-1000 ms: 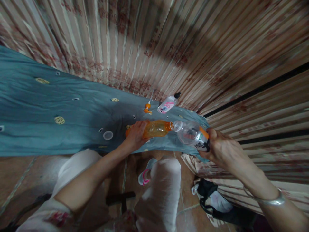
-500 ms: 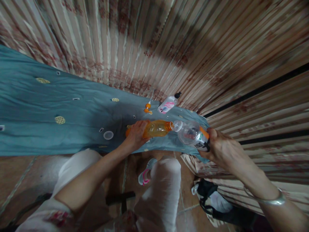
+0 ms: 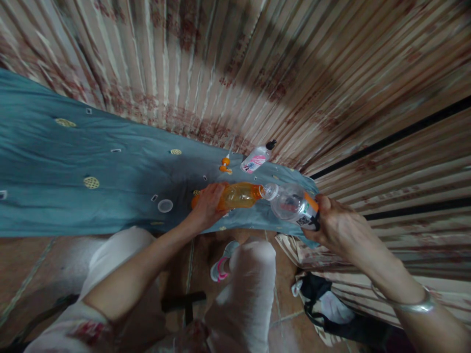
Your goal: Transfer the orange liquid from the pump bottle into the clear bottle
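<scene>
Gripping orange bottle (image 3: 237, 195) with left hand (image 3: 206, 206), clear bottle (image 3: 292, 204) with right hand (image 3: 336, 228), mouths touching, over cloth-covered table (image 3: 73, 162) front edge.

The left hand (image 3: 206, 208) reaches forward on a bare, nearly straight forearm, fingers curled shut in a grasp, knuckles up. The right hand (image 3: 336, 226) comes in from the lower right, wrist bent, fingers wrapped closed in a grip, thumb on top. A metal bangle (image 3: 412, 305) circles the right forearm.
</scene>
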